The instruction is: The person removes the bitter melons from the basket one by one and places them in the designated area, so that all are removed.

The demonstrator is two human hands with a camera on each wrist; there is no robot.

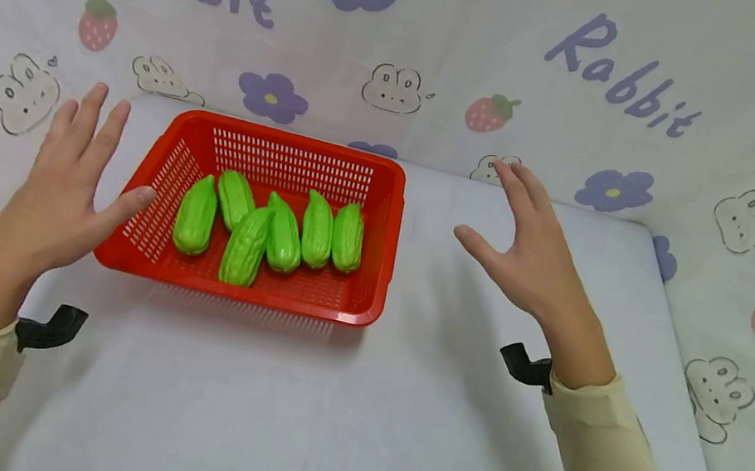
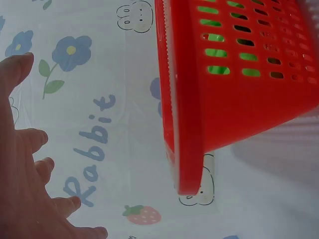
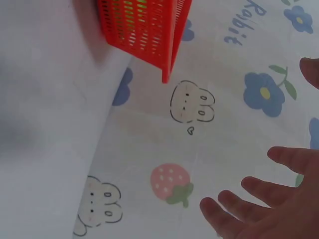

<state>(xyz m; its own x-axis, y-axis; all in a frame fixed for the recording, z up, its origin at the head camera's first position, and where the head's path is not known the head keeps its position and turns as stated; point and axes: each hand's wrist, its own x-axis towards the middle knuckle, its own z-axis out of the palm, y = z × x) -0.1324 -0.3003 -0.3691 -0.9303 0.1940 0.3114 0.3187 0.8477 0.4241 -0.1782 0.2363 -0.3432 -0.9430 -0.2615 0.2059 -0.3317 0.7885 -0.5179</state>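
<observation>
A red plastic basket (image 1: 366, 301) with slotted walls stands on the white table, left of the middle in the head view. Inside it lie several bright green, ridged vegetables (image 1: 196, 216) that look like small bitter melons. My left hand (image 1: 63, 188) is held up at the basket's left side, fingers spread, its thumb overlapping the rim in the head view. In the left wrist view the fingers stand apart from the red wall. My right hand (image 1: 526, 253) hovers to the right of the basket, fingers extended and holding nothing, with a gap between it and the basket.
White cloth covers the table (image 1: 313, 426). Behind it hangs a pale curtain (image 1: 443, 37) printed with rabbits, strawberries, purple flowers and the word Rabbit. A black band piece (image 1: 52, 328) sits at the left wrist, and another black piece (image 1: 524, 367) at the right.
</observation>
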